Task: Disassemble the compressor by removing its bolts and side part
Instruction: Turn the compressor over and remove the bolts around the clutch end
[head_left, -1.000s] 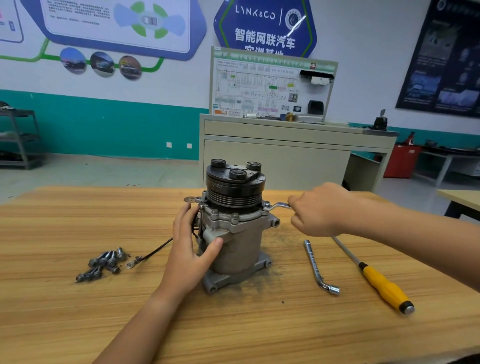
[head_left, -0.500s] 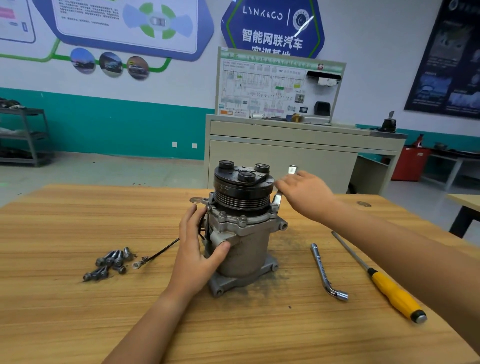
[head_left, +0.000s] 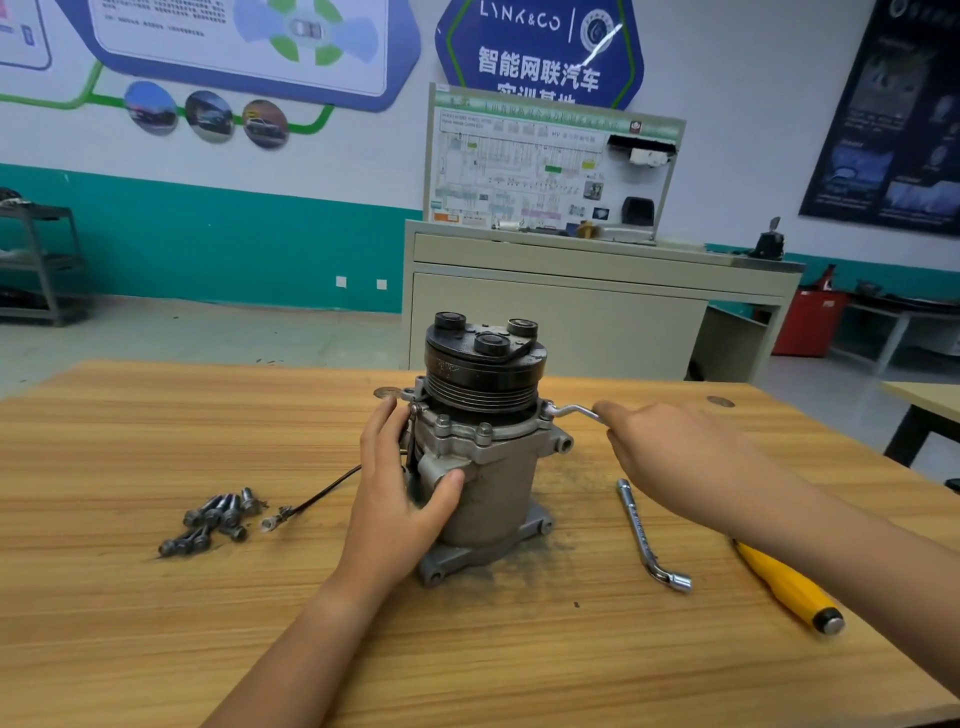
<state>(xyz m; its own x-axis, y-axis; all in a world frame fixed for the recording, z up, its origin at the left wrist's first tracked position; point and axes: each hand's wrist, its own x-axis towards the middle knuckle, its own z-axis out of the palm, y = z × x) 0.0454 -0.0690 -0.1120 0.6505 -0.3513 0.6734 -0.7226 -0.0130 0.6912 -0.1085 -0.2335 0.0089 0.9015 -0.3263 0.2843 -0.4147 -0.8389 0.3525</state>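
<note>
Compressor (head_left: 493, 483), centre frame: grey metal body upright on table (head_left: 156, 623), black ribbed pulley (head_left: 483, 379) on top. Left hand (head_left: 395, 499) grips body; right hand (head_left: 675, 457) touches wrench (head_left: 571, 412) handle, grip unclear.

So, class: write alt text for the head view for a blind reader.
A person's left hand grips an upright compressor on a wooden table while the right hand rests on a wrench set at its upper flange. Loose bolts lie to its left; a socket wrench and yellow-handled screwdriver lie right.
</note>
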